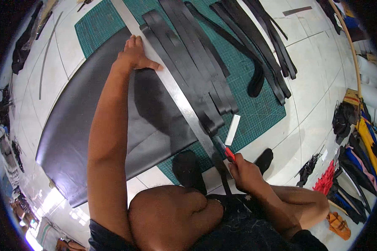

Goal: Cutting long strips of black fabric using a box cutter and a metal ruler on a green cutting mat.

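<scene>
Currently, left hand lies spread, grip open, thumb on metal ruler. Right hand, near side, has its grip closed around red cutter; cutter tip is close to the ruler's right edge. Ruler runs diagonally, far left to near right. Black sheet lies left of it, black strips right, over green mat. White bar lies just beyond the cutter.

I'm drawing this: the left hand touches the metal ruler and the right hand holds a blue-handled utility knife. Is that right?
Not quite: the head view shows a red-handled utility knife, not blue. The right hand holds it, and the left hand touches the metal ruler.
</scene>
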